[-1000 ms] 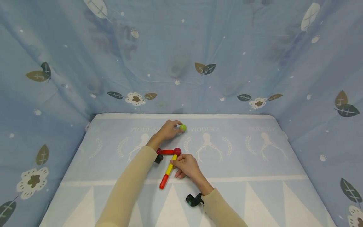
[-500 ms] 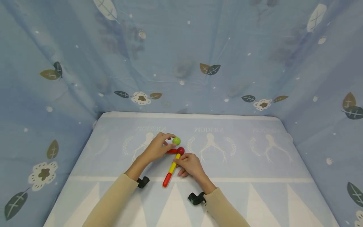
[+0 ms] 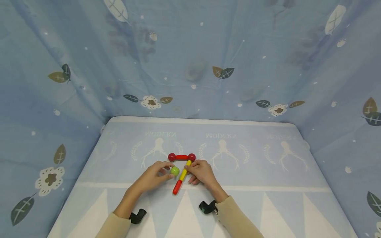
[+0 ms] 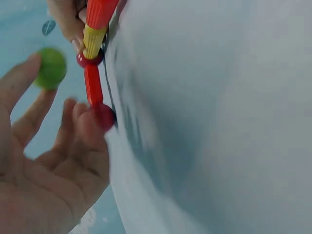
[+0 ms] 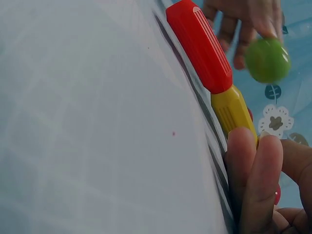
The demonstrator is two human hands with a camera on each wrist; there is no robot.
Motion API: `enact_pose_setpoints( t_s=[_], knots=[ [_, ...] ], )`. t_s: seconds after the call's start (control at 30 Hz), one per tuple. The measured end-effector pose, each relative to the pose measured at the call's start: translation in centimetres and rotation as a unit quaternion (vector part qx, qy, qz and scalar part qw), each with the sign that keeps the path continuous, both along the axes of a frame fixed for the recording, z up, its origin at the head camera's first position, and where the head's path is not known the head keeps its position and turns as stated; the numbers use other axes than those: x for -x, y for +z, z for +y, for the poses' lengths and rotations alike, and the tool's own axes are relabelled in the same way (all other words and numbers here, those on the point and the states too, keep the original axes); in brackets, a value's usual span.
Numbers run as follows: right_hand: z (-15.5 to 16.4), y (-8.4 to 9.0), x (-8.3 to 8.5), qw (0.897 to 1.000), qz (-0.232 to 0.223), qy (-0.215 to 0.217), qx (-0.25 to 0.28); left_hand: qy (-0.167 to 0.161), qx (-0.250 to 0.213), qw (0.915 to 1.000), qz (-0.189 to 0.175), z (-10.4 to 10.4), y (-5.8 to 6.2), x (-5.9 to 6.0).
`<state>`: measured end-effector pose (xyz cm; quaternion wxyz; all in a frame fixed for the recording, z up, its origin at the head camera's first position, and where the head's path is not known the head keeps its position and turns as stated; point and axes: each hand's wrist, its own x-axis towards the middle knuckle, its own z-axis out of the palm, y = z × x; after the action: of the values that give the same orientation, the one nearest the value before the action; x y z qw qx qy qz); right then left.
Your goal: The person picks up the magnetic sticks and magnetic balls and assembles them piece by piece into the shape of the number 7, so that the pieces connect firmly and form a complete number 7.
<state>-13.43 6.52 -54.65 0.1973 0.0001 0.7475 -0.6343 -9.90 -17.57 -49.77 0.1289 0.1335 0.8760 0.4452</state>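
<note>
My left hand [image 3: 154, 177] pinches a green ball [image 3: 174, 171] between thumb and fingers, just left of the sticks. In the left wrist view the green ball [image 4: 51, 68] sits at the fingertips. My right hand [image 3: 203, 172] pinches a yellow stick [image 3: 183, 173] near its upper part. A red stick [image 3: 177, 187] continues from the yellow one's lower end. At its top the yellow stick meets a dark red ball [image 3: 191, 157]. From there another red stick [image 3: 181, 157] runs left to a second dark red ball [image 3: 171, 157]. Fingers partly cover the yellow stick in the right wrist view.
A pale blue and white patterned cloth [image 3: 253, 172] covers the table. Behind it and at both sides hang blue curtains [image 3: 190, 49] with leaf prints. Black wrist cameras [image 3: 138, 216] sit at both wrists.
My left hand has brought the green ball from the far part of the table toward me and left, beside the yellow stick. The right hand keeps its hold in nearly the same place.
</note>
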Motion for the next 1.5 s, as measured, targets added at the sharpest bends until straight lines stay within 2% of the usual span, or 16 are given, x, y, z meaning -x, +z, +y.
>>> enact_pose_setpoints(
  t_s=[0.17,0.27,0.67,0.83,1.17,1.5],
  knots=[
    [0.2,0.1,0.0,1.000,-0.003,-0.004,0.002,-0.031,-0.002,0.9989,-0.035,-1.1,-0.5,-1.6],
    [0.3,0.2,0.0,1.000,-0.004,-0.008,0.002,-0.041,0.003,0.9984,-0.039,-1.5,-0.7,-2.1],
    [0.4,0.1,0.0,1.000,-0.010,-0.010,0.005,-0.104,0.035,0.9910,-0.076,-2.2,-0.6,-2.6],
    [0.3,0.2,-0.1,1.000,-0.010,-0.010,0.008,-0.125,0.042,0.9884,-0.076,-2.2,-0.5,-2.6],
    [-0.1,-0.2,-0.1,1.000,-0.016,-0.013,0.006,-0.130,0.042,0.9875,-0.079,-1.8,-0.6,-2.6],
    [-0.1,0.1,-0.1,1.000,-0.005,-0.012,0.006,-0.128,0.051,0.9883,-0.065,-1.6,-0.7,-2.7]
  ],
)
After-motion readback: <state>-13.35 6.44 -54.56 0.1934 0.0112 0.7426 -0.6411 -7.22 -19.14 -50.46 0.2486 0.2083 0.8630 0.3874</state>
